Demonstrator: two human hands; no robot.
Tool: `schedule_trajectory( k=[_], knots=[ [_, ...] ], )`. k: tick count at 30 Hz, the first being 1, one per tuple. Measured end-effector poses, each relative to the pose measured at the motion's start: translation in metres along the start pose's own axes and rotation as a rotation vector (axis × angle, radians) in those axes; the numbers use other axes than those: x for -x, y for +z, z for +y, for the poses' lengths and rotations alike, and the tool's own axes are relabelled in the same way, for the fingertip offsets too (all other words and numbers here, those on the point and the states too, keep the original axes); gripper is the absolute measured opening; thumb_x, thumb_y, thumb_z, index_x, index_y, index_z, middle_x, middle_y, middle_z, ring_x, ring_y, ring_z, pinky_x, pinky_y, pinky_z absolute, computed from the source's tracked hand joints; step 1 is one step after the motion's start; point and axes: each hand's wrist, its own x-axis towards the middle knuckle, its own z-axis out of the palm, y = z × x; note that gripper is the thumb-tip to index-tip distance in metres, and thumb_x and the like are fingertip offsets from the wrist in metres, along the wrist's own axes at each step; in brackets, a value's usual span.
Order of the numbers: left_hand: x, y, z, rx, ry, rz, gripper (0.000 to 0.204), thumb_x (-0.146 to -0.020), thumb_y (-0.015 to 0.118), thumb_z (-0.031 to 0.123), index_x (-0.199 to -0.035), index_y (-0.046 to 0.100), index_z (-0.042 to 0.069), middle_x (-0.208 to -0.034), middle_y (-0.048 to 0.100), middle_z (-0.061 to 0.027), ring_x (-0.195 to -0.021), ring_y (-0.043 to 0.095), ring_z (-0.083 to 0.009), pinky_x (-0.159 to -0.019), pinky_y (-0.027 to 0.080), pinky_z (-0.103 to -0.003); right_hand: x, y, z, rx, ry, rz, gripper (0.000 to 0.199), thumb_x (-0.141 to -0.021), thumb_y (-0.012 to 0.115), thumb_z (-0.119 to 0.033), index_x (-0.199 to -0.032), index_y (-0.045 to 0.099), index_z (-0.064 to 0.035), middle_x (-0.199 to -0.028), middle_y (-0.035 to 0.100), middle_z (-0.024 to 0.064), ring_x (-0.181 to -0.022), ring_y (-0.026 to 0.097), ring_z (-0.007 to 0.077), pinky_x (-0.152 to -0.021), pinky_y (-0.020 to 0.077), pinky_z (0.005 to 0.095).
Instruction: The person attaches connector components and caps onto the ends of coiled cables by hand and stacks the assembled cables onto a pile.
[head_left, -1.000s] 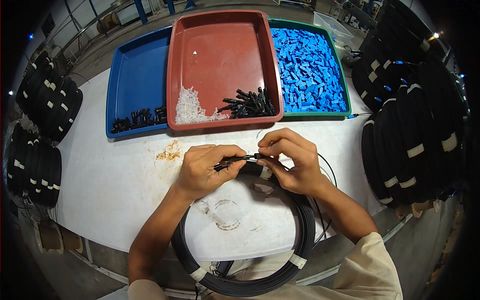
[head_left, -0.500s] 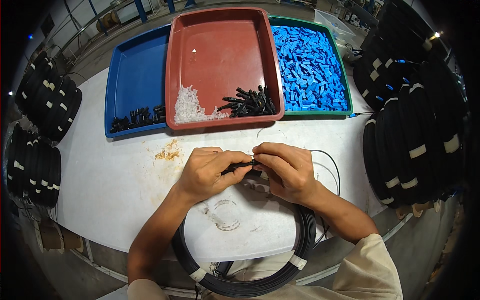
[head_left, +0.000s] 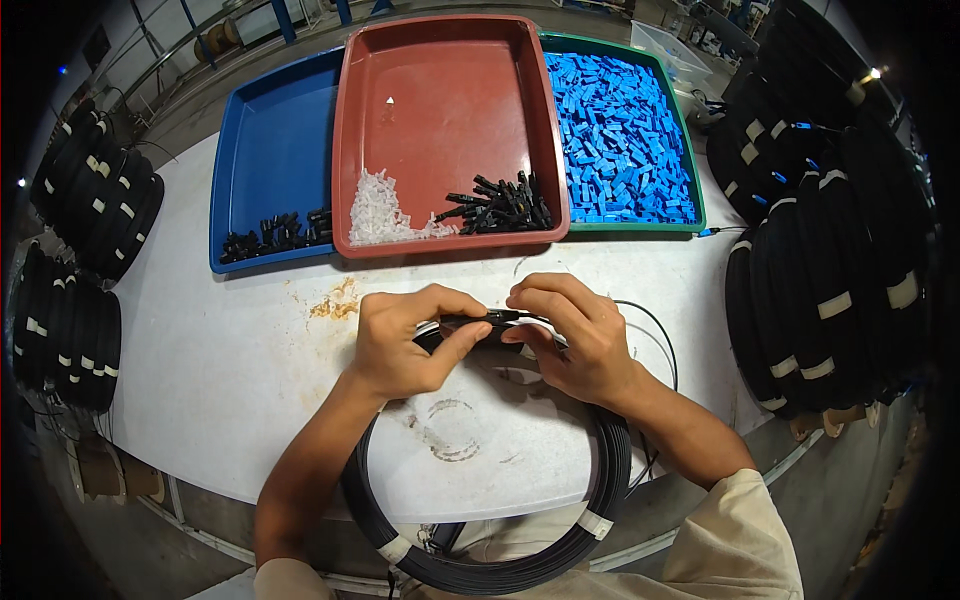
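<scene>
My left hand (head_left: pixel 405 340) pinches a slim black cable connector (head_left: pixel 500 315) between thumb and forefinger, over the far side of a coil of black cable (head_left: pixel 610 470). A thin cable runs from the connector's right end toward my right hand (head_left: pixel 590 340). That hand's thumb and fingertips stand apart on either side of the cable, not closed on the connector. White bands (head_left: pixel 596 523) tie the coil, whose near side lies against my lap past the table edge. Part of the coil's far side is hidden behind my hands.
Across the white table (head_left: pixel 230 400) stand a blue tray (head_left: pixel 270 150) with black parts, a red tray (head_left: pixel 440 110) with small clear pieces and black connectors, and a green-rimmed tray (head_left: pixel 700 215) full of blue clips. Banded cable coils (head_left: pixel 830 290) are stacked at both sides.
My right fingertips have come off the connector and spread apart, so its end and the cable now show. My left hand has shifted slightly left, still pinching the connector.
</scene>
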Motion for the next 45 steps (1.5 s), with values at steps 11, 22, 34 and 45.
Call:
schedule_trajectory(
  k=[11, 22, 34, 45],
  knots=[
    [0.007, 0.006, -0.015, 0.176, 0.002, -0.028, 0.01, -0.075, 0.082, -0.005, -0.082, 0.076, 0.0, -0.087, 0.078, -0.0141, -0.07, 0.076, -0.0191, -0.061, 0.059, -0.026, -0.002, -0.005, -0.007, 0.08, -0.088, -0.025, 0.022, -0.072, 0.079, -0.002, -0.09, 0.068, -0.0054, -0.081, 0.07, 0.0043, -0.064, 0.066, 0.0191, -0.053, 0.0479, 0.0335],
    [0.0, 0.009, -0.012, -0.16, 0.402, -0.022, 0.015, -0.072, 0.082, -0.002, -0.084, 0.074, 0.001, -0.085, 0.077, -0.0126, -0.063, 0.072, -0.022, -0.057, 0.058, -0.029, 0.003, 0.001, -0.006, -0.162, 0.225, -0.062, 0.019, -0.076, 0.078, 0.001, -0.092, 0.069, -0.003, -0.077, 0.069, 0.0106, -0.065, 0.066, 0.0291, -0.06, 0.0512, 0.0383],
    [0.004, 0.014, -0.011, 0.081, 0.025, 0.01, 0.011, -0.077, 0.085, 0.002, -0.081, 0.074, 0.0, -0.075, 0.076, -0.0123, -0.059, 0.072, -0.0184, -0.053, 0.055, -0.027, 0.005, -0.003, 0.0, 0.06, -0.042, -0.007, 0.035, -0.062, 0.071, 0.009, -0.095, 0.07, -0.0035, -0.079, 0.068, 0.0071, -0.067, 0.063, 0.0252, -0.061, 0.0478, 0.0377],
    [-0.001, 0.01, -0.014, -0.265, 0.483, -0.054, 0.012, -0.076, 0.081, -0.001, -0.085, 0.074, 0.002, -0.084, 0.076, -0.0107, -0.059, 0.069, -0.0193, -0.054, 0.056, -0.029, 0.003, -0.003, 0.006, -0.089, 0.126, -0.209, 0.022, -0.074, 0.073, 0.005, -0.094, 0.07, -0.0018, -0.079, 0.068, 0.0114, -0.071, 0.065, 0.0294, -0.064, 0.0525, 0.0396]
  ],
)
